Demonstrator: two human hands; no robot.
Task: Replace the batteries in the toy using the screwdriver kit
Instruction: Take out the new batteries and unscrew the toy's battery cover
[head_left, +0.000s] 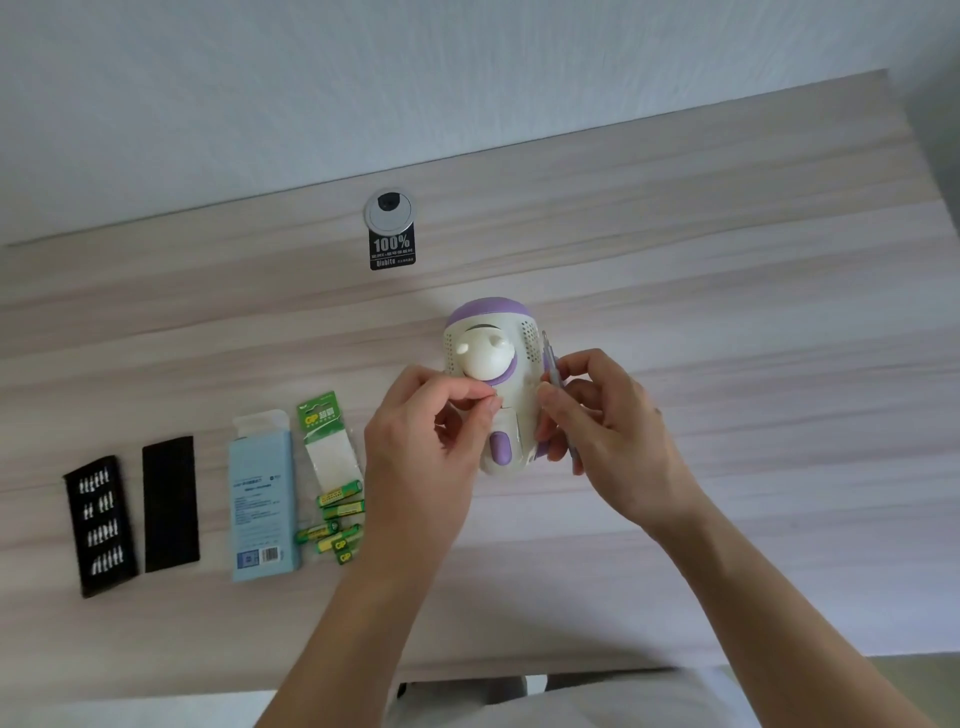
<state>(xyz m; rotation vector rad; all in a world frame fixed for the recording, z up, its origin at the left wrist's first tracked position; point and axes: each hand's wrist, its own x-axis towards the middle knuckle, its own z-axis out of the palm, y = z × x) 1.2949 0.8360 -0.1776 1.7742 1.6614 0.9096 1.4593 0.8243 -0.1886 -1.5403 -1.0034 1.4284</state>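
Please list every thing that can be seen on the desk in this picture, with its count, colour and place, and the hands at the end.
toy: one, white and purple, desk centre, between both hands
screwdriver: one, grey, in the right hand, against the toy's side
batteries: several, exact count unclear, green and yellow, loose, left of the toy
battery pack: one, green card, opened, behind the batteries
box: one, light blue, left of the batteries
bit tray: one, black with silver bits, far left
lid: one, black, between tray and box
cable grommet: one, silver, desk's back edge
sticker: one, black, under the grommet
left hand: pinching at the toy's front
right hand: holds screwdriver and toy
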